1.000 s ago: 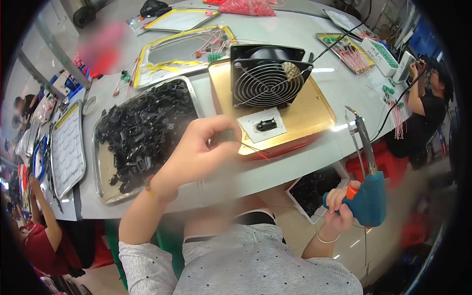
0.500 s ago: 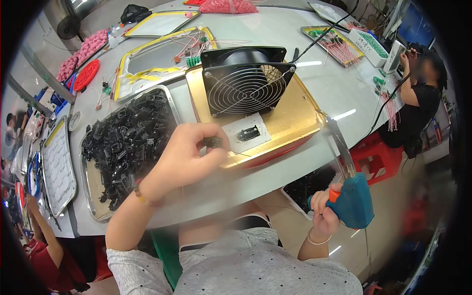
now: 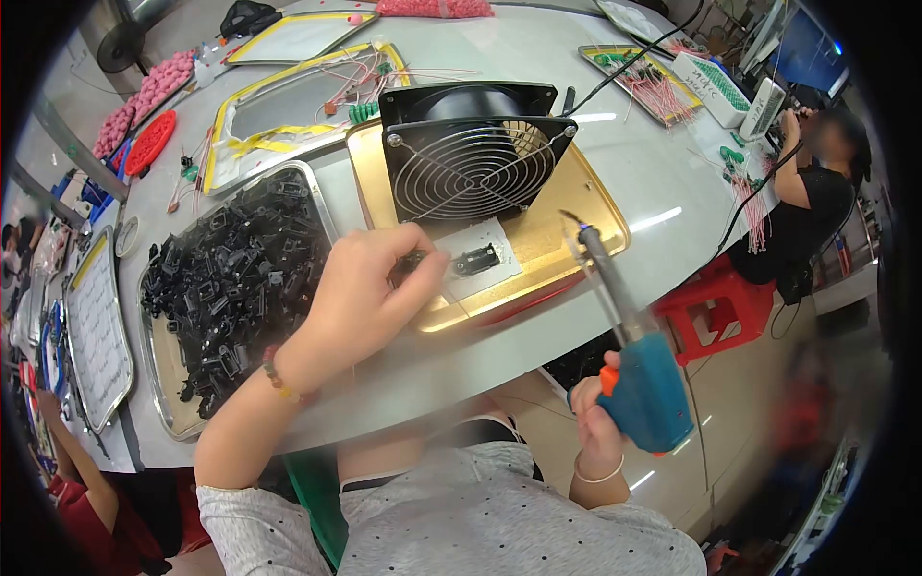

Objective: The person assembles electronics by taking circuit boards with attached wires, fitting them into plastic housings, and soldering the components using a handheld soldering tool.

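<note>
My left hand [image 3: 365, 288] is closed in a pinch at the front left of the gold tray [image 3: 567, 274]. Between its thumb and forefinger is a small dark part [image 3: 411, 261], mostly hidden by the fingers. Just right of the fingertips, a black plastic housing [image 3: 477, 259] lies on a white card [image 3: 504, 252] in the tray. My right hand [image 3: 600, 427] is wrapped round a teal soldering gun [image 3: 653, 394] with an orange trigger. The gun's tip points up and left, over the right part of the gold tray.
A black fan [image 3: 475, 173] with a wire guard stands on the gold tray. To the left, a metal tray [image 3: 165, 389] holds many black housings. Yellow-edged trays [image 3: 216, 144] and wired parts lie farther back. A co-worker [image 3: 812, 211] sits at the right near a red stool [image 3: 720, 312].
The soldering gun in my right hand has moved left, its tip now nearer the white card. My left hand has shifted slightly closer to the black housing, still pinching. The camera view has moved a little.
</note>
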`<state>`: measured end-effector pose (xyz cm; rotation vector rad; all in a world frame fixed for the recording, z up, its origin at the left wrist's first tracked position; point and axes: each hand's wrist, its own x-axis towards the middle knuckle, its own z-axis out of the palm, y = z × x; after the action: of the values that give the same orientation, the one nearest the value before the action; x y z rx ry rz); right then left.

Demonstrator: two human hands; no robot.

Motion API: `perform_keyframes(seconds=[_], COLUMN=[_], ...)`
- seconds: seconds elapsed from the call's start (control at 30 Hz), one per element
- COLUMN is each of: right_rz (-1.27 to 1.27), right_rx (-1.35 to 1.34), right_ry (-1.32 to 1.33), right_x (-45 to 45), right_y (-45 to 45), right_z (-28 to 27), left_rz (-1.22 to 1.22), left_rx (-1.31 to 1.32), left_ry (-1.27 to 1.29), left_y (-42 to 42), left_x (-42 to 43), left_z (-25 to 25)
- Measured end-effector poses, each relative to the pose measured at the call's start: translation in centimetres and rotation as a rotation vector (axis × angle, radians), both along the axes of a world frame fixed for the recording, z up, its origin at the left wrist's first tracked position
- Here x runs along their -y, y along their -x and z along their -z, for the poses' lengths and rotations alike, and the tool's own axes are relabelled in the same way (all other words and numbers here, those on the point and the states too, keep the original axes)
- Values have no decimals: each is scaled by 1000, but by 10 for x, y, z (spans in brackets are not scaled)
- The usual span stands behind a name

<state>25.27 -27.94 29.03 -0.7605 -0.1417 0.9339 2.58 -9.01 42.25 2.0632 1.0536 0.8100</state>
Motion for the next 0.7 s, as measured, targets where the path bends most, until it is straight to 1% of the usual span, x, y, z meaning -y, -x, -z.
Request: perform_keyframes(seconds=[0.03,0.1,0.13,0.2,0.27,0.4,0.5,0.57,0.6,0.7], right_rz=[-51,-141,-202,-276,-322,-320,-263,-275,-324,-362], right_rx=[172,527,768,1042,1280,1301,1254,1285,1337,1343], right_ry=[107,324,246,243,238,200,168,168,185,223], right_x=[9,13,17,22,26,30,34,37,37,38], right_y=[-2,7,10,7,2,3,8,7,3,4], right_z=[5,-12,-19,-18,-17,-13,-7,-3,-1,-9], left_rz=[6,10,-6,-30,-24,-19,-26,-24,-24,-38], left_rx=[9,33,42,63,38,68,69,98,111,113], left_ry=[-50,-148,-113,-31,-80,-143,-143,-101,-79,-144], left_y=[-1,-2,-2,-1,-1,-2,-1,-1,-2,-2], left_x=[-1,-3,-3,0,0,-3,-4,-4,-3,-4], left_z=[3,12,13,15,16,25,27,28,27,33])
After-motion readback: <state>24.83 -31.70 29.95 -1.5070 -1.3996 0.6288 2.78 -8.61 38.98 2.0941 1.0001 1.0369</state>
